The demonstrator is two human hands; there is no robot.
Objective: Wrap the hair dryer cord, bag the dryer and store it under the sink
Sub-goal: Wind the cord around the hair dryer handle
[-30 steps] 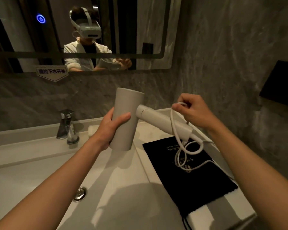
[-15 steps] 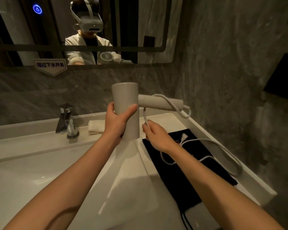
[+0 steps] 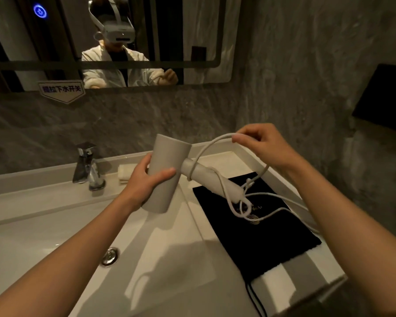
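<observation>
My left hand [image 3: 144, 179] grips the barrel of a pale grey hair dryer [image 3: 167, 165], held above the sink's right side with its handle pointing right and down. A white cord [image 3: 206, 148] loops once around the handle near the barrel. My right hand [image 3: 258, 143] pinches the cord above and to the right of the handle, lifting it in an arc. The rest of the cord hangs off the handle's end in loose loops over a flat black drawstring bag [image 3: 268, 236] lying on the counter.
A white sink basin [image 3: 44, 236] with a drain plug [image 3: 110, 256] fills the lower left. A chrome faucet [image 3: 87, 168] and a folded white towel [image 3: 126, 172] sit behind. A mirror [image 3: 169, 30] hangs above; a dark wall panel [image 3: 384, 99] is at right.
My right hand rose from below the handle to above and right of it, carrying the cord up. The dryer's handle tilted downward to the right. One turn of cord now sits around the handle.
</observation>
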